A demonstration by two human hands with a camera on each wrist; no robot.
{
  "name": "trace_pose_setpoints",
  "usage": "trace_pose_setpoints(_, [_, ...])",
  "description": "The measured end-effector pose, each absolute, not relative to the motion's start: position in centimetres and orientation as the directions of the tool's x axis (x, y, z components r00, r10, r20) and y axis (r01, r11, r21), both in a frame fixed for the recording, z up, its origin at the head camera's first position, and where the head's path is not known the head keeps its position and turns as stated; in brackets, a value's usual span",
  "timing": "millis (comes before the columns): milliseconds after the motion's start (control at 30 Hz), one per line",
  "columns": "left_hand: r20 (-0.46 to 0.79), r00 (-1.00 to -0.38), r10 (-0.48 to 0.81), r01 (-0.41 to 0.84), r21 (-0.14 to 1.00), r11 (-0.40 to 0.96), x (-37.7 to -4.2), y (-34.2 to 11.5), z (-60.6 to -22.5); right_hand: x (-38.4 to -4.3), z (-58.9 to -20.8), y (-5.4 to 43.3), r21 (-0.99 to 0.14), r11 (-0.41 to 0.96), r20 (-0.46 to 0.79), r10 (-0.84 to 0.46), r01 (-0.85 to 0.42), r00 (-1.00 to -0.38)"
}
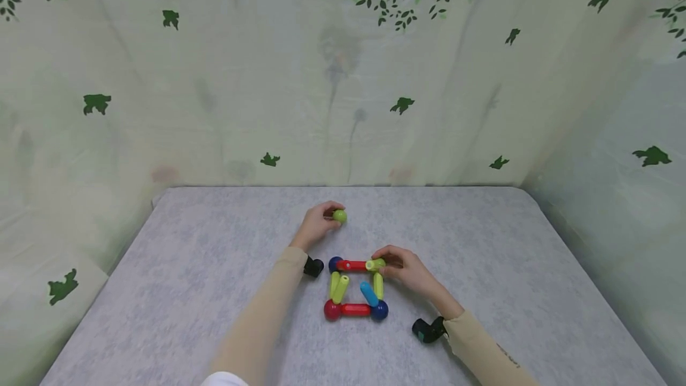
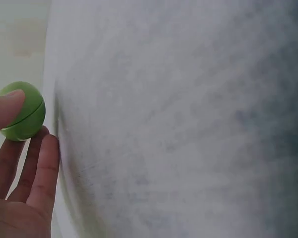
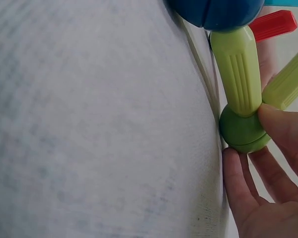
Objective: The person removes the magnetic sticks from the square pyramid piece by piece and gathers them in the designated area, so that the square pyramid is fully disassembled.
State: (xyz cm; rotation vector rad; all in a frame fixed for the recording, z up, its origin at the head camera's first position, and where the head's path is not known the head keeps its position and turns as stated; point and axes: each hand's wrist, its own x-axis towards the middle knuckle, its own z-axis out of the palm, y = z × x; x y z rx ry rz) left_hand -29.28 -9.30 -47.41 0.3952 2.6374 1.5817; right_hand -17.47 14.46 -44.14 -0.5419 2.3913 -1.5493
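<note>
As hands (image 1: 315,226) pinch balls (image 2: 32,119), grooved rods (image 3: 236,69), mottled tabletop (image 1: 187,255)

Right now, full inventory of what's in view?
Balls: 5; two green, pinched; two blue, far left and near right; one red, near left
Rods: 7; two red, far and near sides; four lime, left side, right side, near left, far right; one light blue, near right
Table: 1, grey, underneath
Backdrop: 1, pale, behind
Cameras: 2, black, at wrists
Sleeves: 2, beige, on forearms
Left hand: 1, bare, far side
Right hand: 1, bare, far right
</note>
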Motion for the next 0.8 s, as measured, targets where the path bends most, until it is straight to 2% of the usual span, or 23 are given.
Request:
trace_pose_setpoints(300, [0.089,-0.958,0.272,0.211,0.861,0.463,-30.1,-9.0,-47.7,-17.8,-44.5,14.7,-0.911,0.370,-0.003,-0.445,-0.181,-0.895])
trace_pose_setpoints(567, [0.091,-0.968,0.234,0.189,0.879,0.439,-29.6,-9.8,-47.6,-19.2,-47.8,15.0,-0.912,0.367,0.006,-0.432,-0.182,-0.902])
trace_pose_setpoints(800, [0.204,-0.951,0.233,0.278,0.895,0.350,-27.3,-11.3,-47.1,-19.3,-48.0,15.0,-0.908,0.391,-0.024,-0.401,-0.148,-0.916])
